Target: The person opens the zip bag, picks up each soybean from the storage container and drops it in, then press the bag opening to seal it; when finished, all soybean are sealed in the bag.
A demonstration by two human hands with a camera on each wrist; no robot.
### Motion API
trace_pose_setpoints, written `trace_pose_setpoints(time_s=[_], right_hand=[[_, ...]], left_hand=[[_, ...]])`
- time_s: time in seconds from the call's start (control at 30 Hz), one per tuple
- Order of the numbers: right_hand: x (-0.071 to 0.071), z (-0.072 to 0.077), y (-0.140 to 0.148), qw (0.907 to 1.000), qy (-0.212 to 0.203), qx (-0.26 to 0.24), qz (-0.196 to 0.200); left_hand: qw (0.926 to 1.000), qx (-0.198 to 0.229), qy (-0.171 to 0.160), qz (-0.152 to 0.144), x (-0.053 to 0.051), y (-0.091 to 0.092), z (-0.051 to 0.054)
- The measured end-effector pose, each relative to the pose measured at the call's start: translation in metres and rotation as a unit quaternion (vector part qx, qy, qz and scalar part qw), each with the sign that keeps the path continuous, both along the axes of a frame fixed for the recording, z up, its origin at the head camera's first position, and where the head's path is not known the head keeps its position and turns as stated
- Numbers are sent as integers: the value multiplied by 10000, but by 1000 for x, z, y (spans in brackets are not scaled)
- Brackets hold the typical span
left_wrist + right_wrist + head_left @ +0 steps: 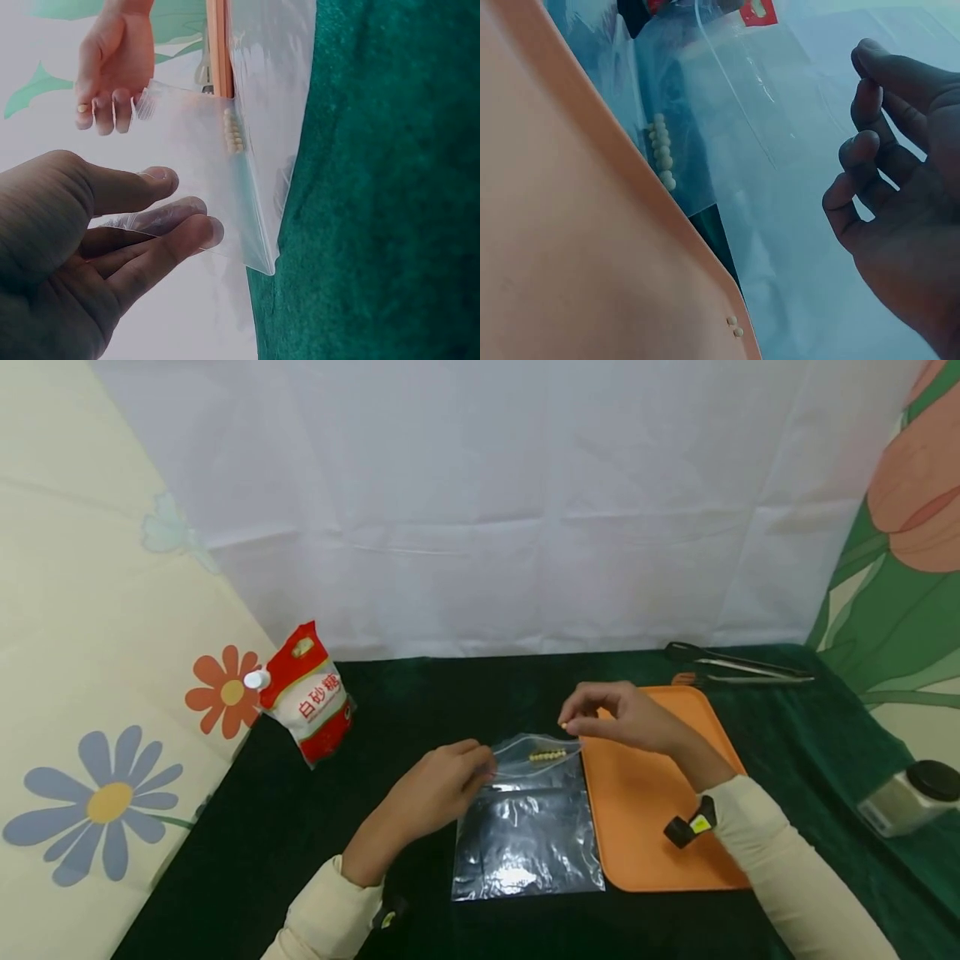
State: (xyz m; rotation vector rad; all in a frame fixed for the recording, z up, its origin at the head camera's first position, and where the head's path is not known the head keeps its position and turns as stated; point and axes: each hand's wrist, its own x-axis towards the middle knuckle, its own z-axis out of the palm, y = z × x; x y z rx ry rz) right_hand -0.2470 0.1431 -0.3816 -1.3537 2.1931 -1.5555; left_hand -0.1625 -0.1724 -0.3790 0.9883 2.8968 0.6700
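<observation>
A clear zip-lock bag (528, 835) lies flat on the dark green cloth, its mouth lifted and parted. My left hand (442, 781) pinches the left side of that mouth; in the left wrist view the film runs between thumb and fingers. Inside near the opening, several pale yellow soybeans (662, 154) lie in a row. Just above the bag's right corner, my right hand (622, 717) pinches one small soybean (82, 108) between thumb and fingertip. Two more soybeans (735, 326) rest at the rim of the orange tray (660, 810), right of the bag.
A red and white sugar pouch (309, 697) with a white cap stands at the back left. Tongs (738, 664) and a brush-like utensil (720, 679) lie behind the tray. A black-lidded jar (911, 797) sits at far right.
</observation>
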Motion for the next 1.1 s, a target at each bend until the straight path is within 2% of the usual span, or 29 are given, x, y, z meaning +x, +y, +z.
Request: trace_pose_setpoints(time_s=[0.17, 0.27, 0.4, 0.5, 0.57, 0.67, 0.77, 0.97, 1.1], right_hand=[[0, -2, -4, 9996, -20, 287, 11], [-1, -4, -3, 9993, -62, 337, -171], [-4, -2, 1, 9973, -34, 339, -657], [-6, 2, 5, 9916, 255, 523, -1157], [-6, 5, 7, 9823, 542, 776, -1615], [-9, 7, 9, 9621, 903, 1204, -2275], [-16, 6, 9, 9422, 1074, 1676, -2694], [-38, -7, 6, 9079, 1155, 2863, -2835], [-48, -17, 6, 8951, 1125, 3252, -2837]], left_hand=[[10000, 22, -41, 20, 1, -1, 0], [10000, 53, -43, 19, 1, -2, -1], [10000, 84, -40, 14, 2, -3, -1], [10000, 87, -28, -2, 1, -3, -1], [10000, 85, 5, -24, 1, -2, -1], [9999, 80, 43, -45, -1, -1, -1], [10000, 77, 47, -35, -1, -1, 0], [10000, 67, -35, 29, 2, -2, 2], [9999, 76, -64, 26, 3, -2, 4]])
